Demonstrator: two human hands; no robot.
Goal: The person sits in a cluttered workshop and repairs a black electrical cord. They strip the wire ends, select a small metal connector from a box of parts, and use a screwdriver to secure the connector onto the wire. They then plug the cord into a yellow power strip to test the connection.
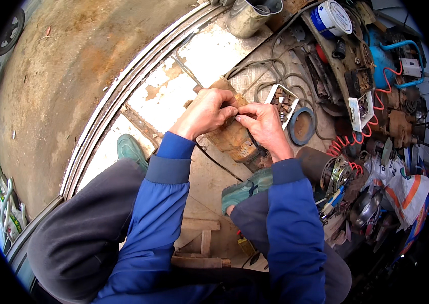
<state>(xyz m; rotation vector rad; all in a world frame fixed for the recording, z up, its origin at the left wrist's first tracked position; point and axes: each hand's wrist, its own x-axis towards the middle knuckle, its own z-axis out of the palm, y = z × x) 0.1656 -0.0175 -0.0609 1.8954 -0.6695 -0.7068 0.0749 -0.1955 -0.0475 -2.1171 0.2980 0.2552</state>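
Observation:
A worn, rusty yellow-brown machine housing (230, 143), with vent holes and a dark cable at its near end, lies on the floor between my feet. My left hand (207, 112) is over its far left side, fingers bent and thumb and fingertips pinched together. From the right, my right hand (266, 127) meets it, thumb and forefinger also closed. The fingertips of both hands come together just above the housing. Whatever they pinch is too small and too covered to name.
Right of the housing sit a white tray of rusty nuts and bolts (289, 101) and a round blue-rimmed dish (302, 126). A metal bucket (247, 19) stands at the far side. A red coiled hose (337, 147), a blue compressor tank (380, 61) and piled tools crowd the right. A door track (104, 119) curves along the left.

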